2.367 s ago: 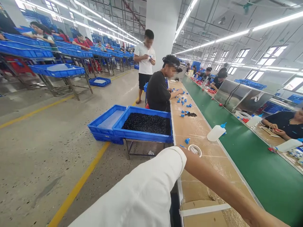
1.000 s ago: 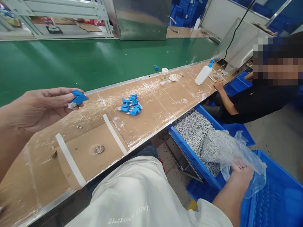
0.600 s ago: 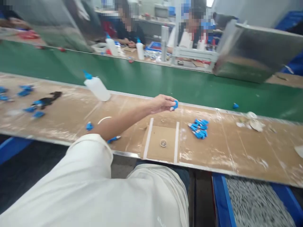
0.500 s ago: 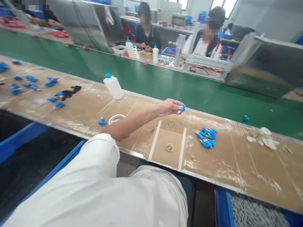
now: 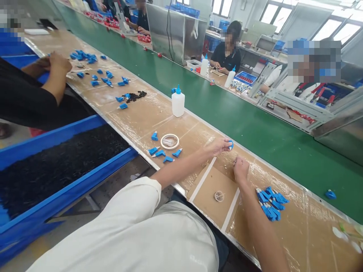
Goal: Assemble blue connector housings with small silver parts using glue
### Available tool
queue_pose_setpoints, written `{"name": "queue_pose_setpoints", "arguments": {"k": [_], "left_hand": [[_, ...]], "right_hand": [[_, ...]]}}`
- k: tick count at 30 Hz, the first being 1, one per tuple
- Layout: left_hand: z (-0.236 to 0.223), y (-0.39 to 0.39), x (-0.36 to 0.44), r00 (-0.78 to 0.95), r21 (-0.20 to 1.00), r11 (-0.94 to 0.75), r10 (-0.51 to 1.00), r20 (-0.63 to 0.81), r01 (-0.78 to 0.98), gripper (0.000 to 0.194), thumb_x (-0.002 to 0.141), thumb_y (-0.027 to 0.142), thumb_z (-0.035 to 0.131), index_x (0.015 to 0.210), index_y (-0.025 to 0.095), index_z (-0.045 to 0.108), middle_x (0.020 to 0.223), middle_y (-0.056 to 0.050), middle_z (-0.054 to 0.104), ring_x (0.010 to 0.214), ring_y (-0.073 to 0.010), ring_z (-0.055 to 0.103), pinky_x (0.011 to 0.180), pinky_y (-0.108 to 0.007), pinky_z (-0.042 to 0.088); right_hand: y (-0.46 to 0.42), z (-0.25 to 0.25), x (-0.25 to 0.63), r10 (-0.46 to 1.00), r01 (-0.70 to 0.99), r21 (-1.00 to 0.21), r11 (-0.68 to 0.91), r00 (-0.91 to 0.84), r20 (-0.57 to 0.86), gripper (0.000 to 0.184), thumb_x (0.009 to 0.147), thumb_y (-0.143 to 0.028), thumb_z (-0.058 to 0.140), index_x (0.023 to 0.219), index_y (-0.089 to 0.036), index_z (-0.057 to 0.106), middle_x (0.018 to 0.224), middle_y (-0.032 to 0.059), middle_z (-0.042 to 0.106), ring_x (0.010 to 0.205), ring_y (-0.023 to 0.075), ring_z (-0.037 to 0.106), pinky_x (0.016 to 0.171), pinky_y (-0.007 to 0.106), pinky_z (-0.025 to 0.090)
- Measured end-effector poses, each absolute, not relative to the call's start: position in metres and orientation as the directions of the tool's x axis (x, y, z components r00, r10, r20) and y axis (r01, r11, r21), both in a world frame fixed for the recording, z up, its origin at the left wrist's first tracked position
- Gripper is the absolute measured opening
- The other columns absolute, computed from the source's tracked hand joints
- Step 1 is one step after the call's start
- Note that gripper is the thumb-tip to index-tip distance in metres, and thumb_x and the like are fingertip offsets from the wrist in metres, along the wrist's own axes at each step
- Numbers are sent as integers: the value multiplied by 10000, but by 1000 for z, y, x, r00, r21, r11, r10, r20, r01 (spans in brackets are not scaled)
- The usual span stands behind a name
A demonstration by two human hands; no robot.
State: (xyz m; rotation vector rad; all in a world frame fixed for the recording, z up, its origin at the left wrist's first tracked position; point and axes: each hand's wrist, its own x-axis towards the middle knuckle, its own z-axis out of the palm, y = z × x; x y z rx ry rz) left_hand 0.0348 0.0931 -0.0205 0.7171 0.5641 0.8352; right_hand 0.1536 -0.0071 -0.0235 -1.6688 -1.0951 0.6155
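My left hand (image 5: 219, 146) is closed on a small blue plastic part (image 5: 231, 145) with a white tip, held out over the far edge of the table. Just to its right, my right hand (image 5: 241, 167) is closed, its fingertips pinched together; whatever they hold is too small to make out. Below the hands lies a cardboard sheet (image 5: 211, 190) with two white tape strips and a small round clear dish (image 5: 219, 196). A pile of similar blue parts (image 5: 272, 202) rests right of my right forearm. Several more blue parts (image 5: 159, 153) lie left of my left arm.
A white squeeze bottle (image 5: 178, 104) with a blue cap stands near the belt edge, behind a tape roll (image 5: 169, 141). The green conveyor belt (image 5: 255, 128) runs beyond the table. At left, a co-worker's hands (image 5: 58, 64) are near more blue parts and a large bin (image 5: 65, 162).
The view has swung left, bringing the co-worker and bin into sight. My right hand has come in beside my left, which still holds the blue part.
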Motion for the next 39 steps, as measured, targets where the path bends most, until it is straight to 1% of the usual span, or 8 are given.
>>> {"name": "queue_pose_setpoints", "arguments": {"k": [5, 12, 20, 27, 31, 34, 36, 39], "left_hand": [[-42, 95, 48, 515, 721, 488, 831, -210, -493, 222, 751, 102, 836, 779, 113, 616, 685, 7, 608, 646, -75, 560, 713, -235, 474], [-57, 94, 54, 497, 676, 527, 826, -266, -514, 179, 780, 69, 780, 773, 120, 609, 672, 12, 591, 639, -70, 536, 696, -222, 468], [-48, 99, 48, 466, 632, 532, 836, -290, -563, 175, 797, 47, 759, 787, 125, 602, 700, -4, 605, 647, -85, 562, 749, -247, 488], [-31, 124, 20, 390, 620, 491, 870, -303, -612, 153, 863, 7, 644, 796, 131, 585, 686, -3, 605, 651, -81, 574, 765, -229, 486], [-12, 136, -5, 324, 628, 417, 908, -265, -657, 142, 855, 24, 671, 832, 139, 591, 697, 5, 607, 663, -79, 579, 787, -224, 490], [4, 141, -20, 267, 637, 338, 941, -208, -693, 124, 871, 43, 674, 880, 142, 599, 720, 15, 612, 667, -67, 579, 779, -202, 481], [12, 142, -26, 244, 646, 309, 951, -192, -698, 111, 885, 44, 658, 888, 139, 600, 722, 16, 613, 660, -64, 578, 756, -193, 475], [14, 140, -31, 245, 660, 317, 948, -203, -681, 114, 895, 35, 634, 846, 132, 597, 705, 12, 605, 642, -68, 572, 727, -195, 477]], "right_hand": [[2, -50, 153, 842, 501, -862, -80, 496, 210, 471, 892, -626, 437, 603, -260, 507, 548, 9, 555, 576, 201, 494, 614, 332, 393], [4, -60, 160, 871, 523, -852, -37, 434, 229, 440, 891, -589, 473, 637, -246, 581, 684, 50, 679, 720, 231, 582, 740, 358, 459], [1, -45, 176, 970, 477, -877, 60, 180, 164, 538, 899, -667, 473, 695, -226, 704, 897, 72, 769, 919, 260, 684, 893, 405, 520], [7, -21, 199, 991, 592, -797, 121, -20, 136, 654, 953, -726, 364, 847, -245, 794, 1127, 101, 761, 1108, 299, 674, 996, 480, 493], [14, -18, 184, 968, 684, -685, 251, -170, 186, 456, 945, -618, 512, 945, -258, 792, 1109, 98, 747, 1115, 310, 653, 1037, 513, 468], [21, -28, 150, 911, 692, -599, 403, -363, 194, 313, 959, -444, 539, 1044, -280, 792, 1262, 77, 710, 1186, 289, 638, 1081, 473, 466], [28, -36, 130, 858, 672, -553, 493, -480, 183, 317, 970, -346, 501, 1092, -289, 788, 1331, 52, 692, 1214, 263, 640, 1086, 430, 482], [37, -43, 121, 802, 659, -491, 570, -577, 157, 354, 960, -253, 467, 1084, -271, 799, 1270, 55, 734, 1171, 251, 679, 1049, 401, 527]]}}
